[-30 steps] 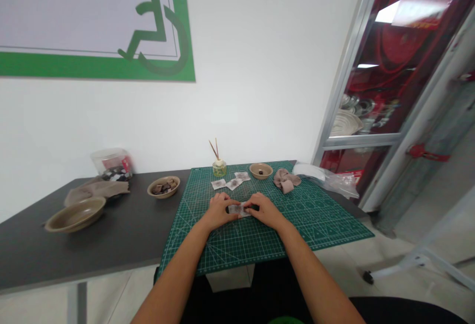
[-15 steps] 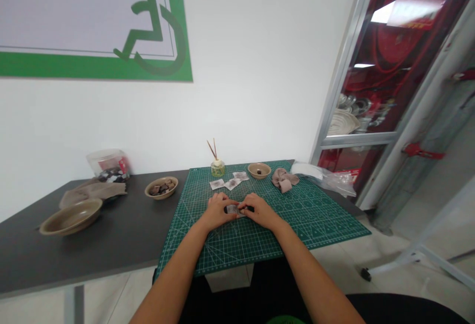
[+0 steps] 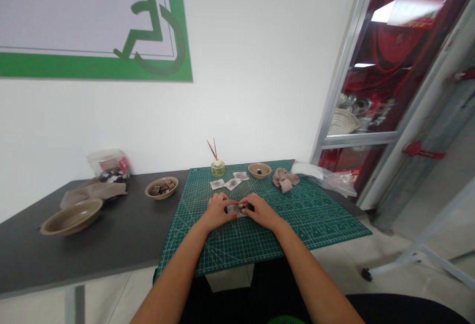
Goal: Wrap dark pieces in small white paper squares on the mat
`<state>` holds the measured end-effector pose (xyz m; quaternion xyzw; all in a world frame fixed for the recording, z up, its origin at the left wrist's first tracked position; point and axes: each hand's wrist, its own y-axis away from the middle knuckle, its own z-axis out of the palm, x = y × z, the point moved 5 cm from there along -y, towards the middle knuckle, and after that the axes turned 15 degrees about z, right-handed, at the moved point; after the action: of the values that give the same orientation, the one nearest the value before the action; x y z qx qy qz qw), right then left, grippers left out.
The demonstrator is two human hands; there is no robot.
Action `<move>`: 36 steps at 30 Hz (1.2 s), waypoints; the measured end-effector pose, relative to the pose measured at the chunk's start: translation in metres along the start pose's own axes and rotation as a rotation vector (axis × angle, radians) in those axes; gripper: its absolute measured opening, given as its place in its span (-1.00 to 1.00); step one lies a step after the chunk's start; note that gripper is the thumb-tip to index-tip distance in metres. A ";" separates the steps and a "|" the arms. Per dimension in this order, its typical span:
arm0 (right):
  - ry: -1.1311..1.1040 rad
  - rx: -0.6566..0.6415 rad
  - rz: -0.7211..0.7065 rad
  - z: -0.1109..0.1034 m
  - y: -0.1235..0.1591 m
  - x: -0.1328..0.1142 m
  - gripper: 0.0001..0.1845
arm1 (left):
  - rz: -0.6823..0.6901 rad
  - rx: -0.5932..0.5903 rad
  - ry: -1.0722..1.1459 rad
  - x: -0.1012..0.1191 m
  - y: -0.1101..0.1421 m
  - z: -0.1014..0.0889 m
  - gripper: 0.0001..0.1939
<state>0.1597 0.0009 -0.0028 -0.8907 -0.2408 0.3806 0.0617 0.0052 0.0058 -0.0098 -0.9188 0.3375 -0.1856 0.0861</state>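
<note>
Both my hands rest on the green cutting mat [image 3: 308, 215] and pinch a small clear packet [image 3: 235, 209] between them. My left hand [image 3: 216, 210] grips its left end with curled fingers. My right hand [image 3: 260, 210] grips its right end, where something small and dark shows at the fingertips. Three similar small packets [image 3: 230, 182] lie on the mat just beyond my hands. A small tan bowl [image 3: 259, 170] with a dark piece in it stands further back.
A reed diffuser bottle [image 3: 217, 167] stands at the mat's far edge. A crumpled beige cloth [image 3: 284, 179] and clear plastic bags [image 3: 326, 178] lie at the right. On the grey table [image 3: 122, 235] at the left are a bowl of dark pieces [image 3: 161, 187], a large empty bowl [image 3: 70, 216], a cloth and a plastic jar [image 3: 109, 163].
My hands have drawn closer together on the packet; the right hand has slid a little to the left. The view has shifted slightly.
</note>
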 end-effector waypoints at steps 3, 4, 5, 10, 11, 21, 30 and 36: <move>-0.004 0.037 0.053 -0.004 0.001 0.003 -0.88 | 0.001 -0.008 0.001 -0.001 0.000 0.001 -0.59; 0.001 0.042 0.050 -0.005 0.001 0.003 -0.90 | 0.003 -0.005 0.002 -0.001 0.000 0.001 -0.59; 0.006 0.041 0.040 -0.005 0.002 0.003 -0.90 | 0.005 -0.002 0.003 -0.001 0.000 0.001 -0.59; -0.004 -0.003 -0.020 -0.002 0.001 -0.003 -0.86 | 0.006 -0.005 -0.007 -0.001 0.001 0.001 -0.59; -0.008 -0.006 -0.024 -0.002 0.001 -0.003 -0.85 | 0.004 -0.004 -0.008 -0.001 0.000 0.001 -0.60; 0.001 0.015 -0.003 -0.003 0.001 0.000 -0.86 | 0.002 -0.010 -0.008 -0.003 0.000 0.002 -0.59; 0.019 0.027 0.014 -0.004 0.000 0.000 -0.86 | 0.015 0.005 -0.007 -0.003 0.000 0.003 -0.59; -0.009 0.021 0.021 -0.005 0.001 0.001 -0.82 | 0.005 -0.001 -0.009 -0.002 0.001 0.003 -0.59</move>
<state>0.1645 0.0006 -0.0004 -0.8907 -0.2278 0.3877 0.0662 0.0042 0.0069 -0.0129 -0.9189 0.3394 -0.1811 0.0876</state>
